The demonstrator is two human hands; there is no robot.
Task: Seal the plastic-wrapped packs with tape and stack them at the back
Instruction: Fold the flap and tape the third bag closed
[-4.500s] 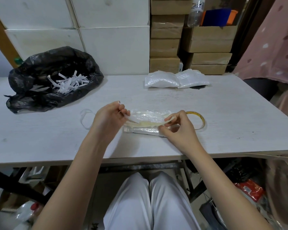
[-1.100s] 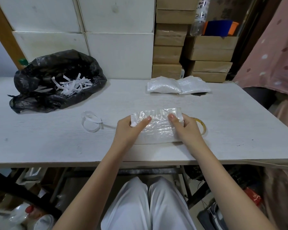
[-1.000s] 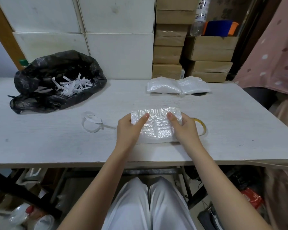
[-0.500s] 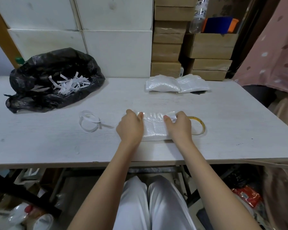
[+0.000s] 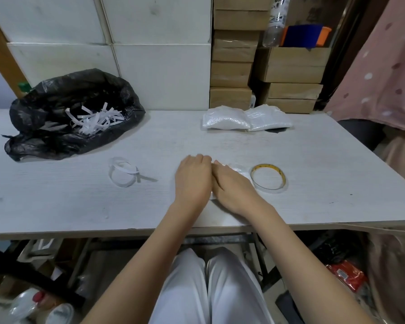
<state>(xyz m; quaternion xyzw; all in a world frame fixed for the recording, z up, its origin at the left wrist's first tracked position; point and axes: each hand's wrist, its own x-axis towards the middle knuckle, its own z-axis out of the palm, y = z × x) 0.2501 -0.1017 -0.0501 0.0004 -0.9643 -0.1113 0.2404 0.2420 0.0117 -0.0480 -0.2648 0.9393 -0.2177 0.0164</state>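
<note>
My left hand [image 5: 193, 180] and my right hand [image 5: 230, 187] lie palm down, side by side, on a clear plastic-wrapped pack [image 5: 240, 170] at the table's near middle. The hands cover most of it, and only its right end shows past my right hand's fingers. A thin yellow-rimmed tape roll [image 5: 268, 180] lies flat just right of the pack. Two sealed white packs [image 5: 225, 119] [image 5: 268, 118] sit side by side at the back of the table.
A black bag [image 5: 63, 113] holding white paper strips sits at the back left. A curled loop of clear strip [image 5: 123, 174] lies left of my hands. Cardboard boxes [image 5: 232, 73] and white blocks stand behind the white table [image 5: 56, 202].
The pack was lifted and turned between both hands, then laid flat. My hands have slid together over it and now cover nearly all of it.
</note>
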